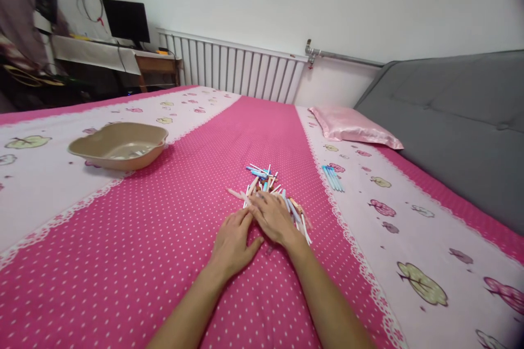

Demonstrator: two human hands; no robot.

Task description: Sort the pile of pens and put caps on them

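A loose pile of pens and thin white sticks point(265, 172), in blue, white, pink and brown tones, lies on the bedspread in front of me. My right hand point(272, 215) rests palm down over the near part of it, fingers stretched out. Just left of that, my left hand point(234, 240) lies palm down on the cloth, its thumb spread and its fingertips near the right hand and the pile's edge. Neither hand visibly grips anything, though what is under the right palm is hidden. Several light-blue pens point(333, 178) lie side by side to the right.
A beige plastic basin point(118, 147) with a few small pale items inside stands at the left on the bedspread point(180, 262). A pink pillow point(355, 128) lies by the grey headboard point(458, 114). Beyond the bed are a white radiator point(233, 65) and a desk with a monitor point(126, 20).
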